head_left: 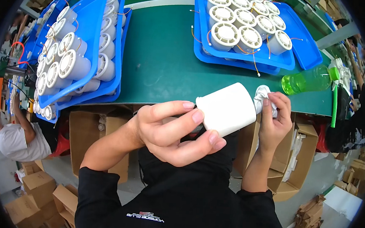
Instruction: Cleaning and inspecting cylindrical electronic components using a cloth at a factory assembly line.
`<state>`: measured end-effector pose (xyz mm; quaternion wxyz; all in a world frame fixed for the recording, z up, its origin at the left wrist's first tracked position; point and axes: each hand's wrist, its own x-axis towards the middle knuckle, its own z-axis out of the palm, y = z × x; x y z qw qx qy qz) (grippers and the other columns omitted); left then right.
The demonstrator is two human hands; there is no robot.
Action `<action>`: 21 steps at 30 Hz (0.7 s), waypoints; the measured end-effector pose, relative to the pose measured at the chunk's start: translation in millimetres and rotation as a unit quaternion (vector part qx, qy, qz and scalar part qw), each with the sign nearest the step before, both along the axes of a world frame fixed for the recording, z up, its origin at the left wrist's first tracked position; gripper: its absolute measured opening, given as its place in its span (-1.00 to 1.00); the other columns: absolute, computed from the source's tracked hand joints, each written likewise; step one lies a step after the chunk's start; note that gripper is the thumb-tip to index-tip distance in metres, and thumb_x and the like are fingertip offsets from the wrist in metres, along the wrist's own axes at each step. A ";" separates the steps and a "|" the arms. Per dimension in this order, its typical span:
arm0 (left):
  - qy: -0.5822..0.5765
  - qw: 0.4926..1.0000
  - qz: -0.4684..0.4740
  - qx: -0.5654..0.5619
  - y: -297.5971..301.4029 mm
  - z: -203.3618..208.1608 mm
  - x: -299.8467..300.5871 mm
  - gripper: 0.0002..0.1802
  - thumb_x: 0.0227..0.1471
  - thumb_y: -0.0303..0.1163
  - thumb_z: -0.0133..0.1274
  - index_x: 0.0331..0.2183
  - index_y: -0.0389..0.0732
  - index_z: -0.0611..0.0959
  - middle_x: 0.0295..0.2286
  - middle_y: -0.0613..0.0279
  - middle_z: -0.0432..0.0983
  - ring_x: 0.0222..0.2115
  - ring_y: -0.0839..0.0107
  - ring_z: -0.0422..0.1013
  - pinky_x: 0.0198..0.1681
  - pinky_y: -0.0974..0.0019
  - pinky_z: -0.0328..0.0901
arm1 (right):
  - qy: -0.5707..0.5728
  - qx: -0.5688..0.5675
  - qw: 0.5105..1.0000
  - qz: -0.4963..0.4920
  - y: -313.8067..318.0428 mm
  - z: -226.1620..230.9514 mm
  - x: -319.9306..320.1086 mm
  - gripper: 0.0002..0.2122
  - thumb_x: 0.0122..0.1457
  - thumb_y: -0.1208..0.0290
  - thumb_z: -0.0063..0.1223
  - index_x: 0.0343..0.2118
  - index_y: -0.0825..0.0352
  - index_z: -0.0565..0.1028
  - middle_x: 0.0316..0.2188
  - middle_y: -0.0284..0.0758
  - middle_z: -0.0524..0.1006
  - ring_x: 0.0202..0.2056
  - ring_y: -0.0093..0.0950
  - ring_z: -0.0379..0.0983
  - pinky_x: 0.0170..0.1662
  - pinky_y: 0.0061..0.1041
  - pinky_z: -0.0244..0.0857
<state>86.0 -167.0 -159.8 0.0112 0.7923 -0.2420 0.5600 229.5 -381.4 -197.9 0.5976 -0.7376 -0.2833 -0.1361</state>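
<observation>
My left hand (pixel 166 130) grips a smooth white cylindrical housing (pixel 228 109), tilted and held up in front of my body near the table's edge. The fingertips press around its left end, which has a slightly raised rim. To its right, my right hand (pixel 276 120) pinches a crumpled white cloth (pixel 260 96) between thumb and fingers. This cloth is at or just beside the housing's right end; whether the two touch, I cannot tell.
On the green table (pixel 161 57), a stack of blue trays (pixel 93 65) with white cylindrical units stands left. Another loaded blue tray (pixel 254 59) is at the back right, beside a green spray bottle (pixel 305 82). Cardboard boxes (pixel 81 132) sit below the edge. A person (pixel 22 139) is at far left.
</observation>
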 end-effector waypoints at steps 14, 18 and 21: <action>0.411 0.911 -0.022 -0.034 -9.5 94.6 161.0 -0.51 -0.30 -0.32 0.28 -0.20 -0.26 0.65 -0.32 0.09 0.48 -0.31 0.15 0.47 -0.26 0.26 0.38 | 0.117 0.038 0.992 0.011 -37.1 -32.3 -28.4 -0.86 -0.01 0.72 0.14 -0.35 0.45 0.57 -0.31 -0.25 0.50 -0.27 -0.45 0.46 -0.18 -0.55 0.33; 0.497 0.859 0.091 0.082 -13.8 99.8 214.1 -0.51 -0.27 -0.17 0.26 -0.24 -0.24 0.69 -0.33 0.03 0.51 -0.26 0.10 0.48 -0.18 0.16 0.39 | 0.130 0.060 0.990 -0.008 -55.9 -42.4 -29.7 -0.86 -0.01 0.73 0.14 -0.35 0.45 0.57 -0.30 -0.25 0.49 -0.27 -0.46 0.46 -0.19 -0.56 0.34; 0.552 0.816 0.135 0.106 -21.5 97.8 230.7 -0.50 -0.26 -0.12 0.27 -0.24 -0.23 0.70 -0.31 0.02 0.52 -0.24 0.09 0.48 -0.14 0.12 0.38 | 0.145 0.064 0.987 -0.010 -66.5 -47.4 -28.8 -0.86 -0.01 0.72 0.13 -0.35 0.45 0.56 -0.30 -0.25 0.49 -0.26 -0.46 0.46 -0.19 -0.55 0.35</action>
